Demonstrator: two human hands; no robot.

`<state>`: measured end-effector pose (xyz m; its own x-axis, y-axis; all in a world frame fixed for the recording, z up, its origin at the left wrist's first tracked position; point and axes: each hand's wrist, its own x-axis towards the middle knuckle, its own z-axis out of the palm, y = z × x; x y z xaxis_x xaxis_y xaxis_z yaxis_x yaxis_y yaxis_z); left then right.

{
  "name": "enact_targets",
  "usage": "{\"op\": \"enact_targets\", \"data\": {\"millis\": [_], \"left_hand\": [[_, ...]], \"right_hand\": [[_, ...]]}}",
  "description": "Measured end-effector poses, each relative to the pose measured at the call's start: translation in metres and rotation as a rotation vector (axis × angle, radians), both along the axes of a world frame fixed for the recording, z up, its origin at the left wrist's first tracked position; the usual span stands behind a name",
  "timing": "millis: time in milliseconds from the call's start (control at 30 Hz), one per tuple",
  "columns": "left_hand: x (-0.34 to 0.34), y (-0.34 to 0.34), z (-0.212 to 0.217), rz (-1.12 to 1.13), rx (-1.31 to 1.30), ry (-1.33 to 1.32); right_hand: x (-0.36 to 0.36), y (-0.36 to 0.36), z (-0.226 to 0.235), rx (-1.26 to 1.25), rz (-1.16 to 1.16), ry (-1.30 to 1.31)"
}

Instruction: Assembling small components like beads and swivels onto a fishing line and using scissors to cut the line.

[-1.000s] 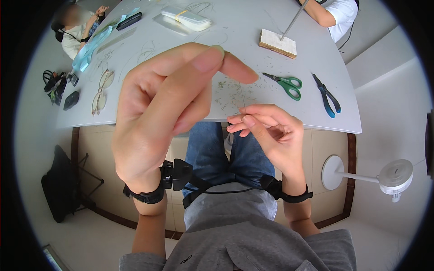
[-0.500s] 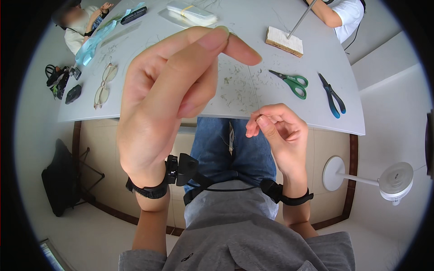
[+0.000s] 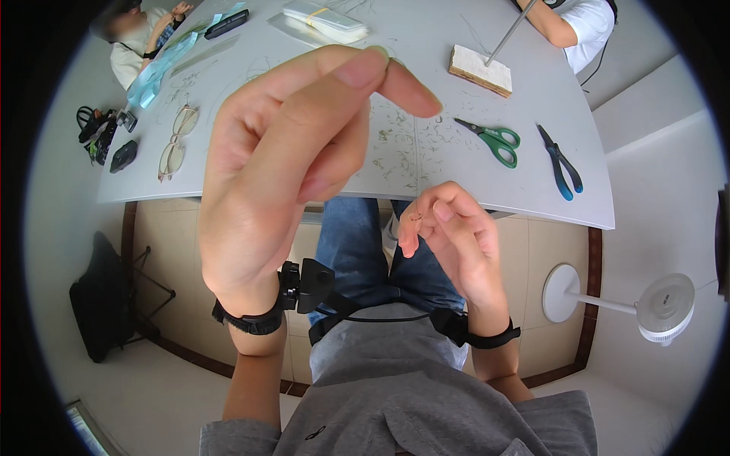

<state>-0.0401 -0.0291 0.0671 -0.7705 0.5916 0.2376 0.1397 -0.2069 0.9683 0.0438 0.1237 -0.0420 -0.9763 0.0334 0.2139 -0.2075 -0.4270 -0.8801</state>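
My left hand (image 3: 285,140) is raised large and close above the table edge. Its thumb and index fingertip press together, and a tiny dark bit shows at the pinch, too small to name. Lower and to the right, my right hand (image 3: 456,235) is held over my lap with curled fingers, its thumb against the index finger. A fine dark line shows by those fingertips; what it is I cannot make out. On the table beyond are green-handled scissors (image 3: 502,144) and, to their right, pliers (image 3: 560,167) with blue and black handles.
Short dark clippings (image 3: 391,140) litter the white table (image 3: 547,91). Farther back are a wooden block (image 3: 480,71) with a metal rod, clear plastic bags (image 3: 323,26) and a blue ribbon (image 3: 160,76). Glasses (image 3: 175,144) lie left. A white fan (image 3: 661,304) stands right; two other people sit across.
My right hand has moved a little left and down, its fingers turning more downward. My left hand keeps its pinch almost in place.
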Motion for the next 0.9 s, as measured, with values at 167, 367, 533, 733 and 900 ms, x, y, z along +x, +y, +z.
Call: {"op": "enact_targets", "data": {"millis": [167, 367, 533, 733, 900], "left_hand": [[0.001, -0.001, 0.001, 0.002, -0.001, 0.006], [0.001, 0.000, 0.003, -0.024, 0.004, -0.010], [0.001, -0.001, 0.002, -0.007, 0.018, 0.002], [0.000, 0.000, 0.002, -0.018, 0.014, 0.020], [-0.001, 0.002, 0.001, -0.018, 0.012, 0.023]], "right_hand": [[0.000, -0.006, -0.001, 0.013, 0.059, 0.035], [-0.002, -0.008, -0.006, 0.002, 0.039, 0.095], [-0.015, -0.014, -0.003, 0.199, -0.236, 0.118], [-0.013, -0.010, -0.007, 0.011, 0.071, 0.076], [-0.007, -0.011, -0.005, -0.011, 0.150, 0.125]]}}
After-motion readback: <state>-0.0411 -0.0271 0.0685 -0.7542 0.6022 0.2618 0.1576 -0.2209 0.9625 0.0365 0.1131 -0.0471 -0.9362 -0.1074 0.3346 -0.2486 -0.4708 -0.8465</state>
